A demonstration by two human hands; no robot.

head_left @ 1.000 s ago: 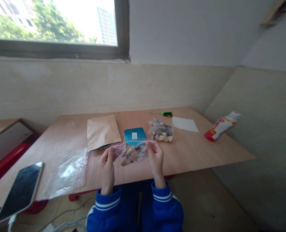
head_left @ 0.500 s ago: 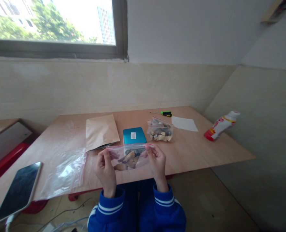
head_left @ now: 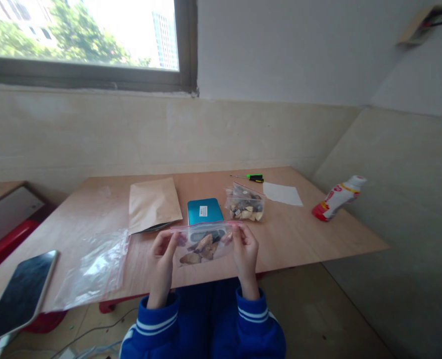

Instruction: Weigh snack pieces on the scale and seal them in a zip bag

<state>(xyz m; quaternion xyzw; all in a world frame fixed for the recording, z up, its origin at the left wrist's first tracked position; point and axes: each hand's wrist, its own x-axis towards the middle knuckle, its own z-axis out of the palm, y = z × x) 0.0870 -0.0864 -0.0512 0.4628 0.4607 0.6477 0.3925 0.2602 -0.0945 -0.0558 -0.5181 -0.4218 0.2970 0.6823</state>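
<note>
Between my hands a clear zip bag [head_left: 221,253] is stretched out above the table's near edge, with several brown and tan stone-like pieces [head_left: 202,249] inside. My left hand [head_left: 164,254] pinches its top left corner between thumb and fingers. At the top right corner my right hand [head_left: 245,252] does the same. Just behind the bag lies a teal device with a white label [head_left: 205,211], a kitchen scale by its look, its front part seen through the plastic. To the right of the device, another zip bag filled with pieces [head_left: 245,204] rests on the table.
A brown paper pouch [head_left: 155,204] and a clear plastic bag [head_left: 93,271] lie to the left, beside a phone [head_left: 21,294] with a cable. Farther right are green and black screwdrivers [head_left: 254,177], white paper [head_left: 282,193] and a red and white bottle [head_left: 336,199].
My left hand has slid along the zip edge and changed its grip, its wrist swinging left. The right hand still pinches its corner. The view has shifted slightly.
</note>
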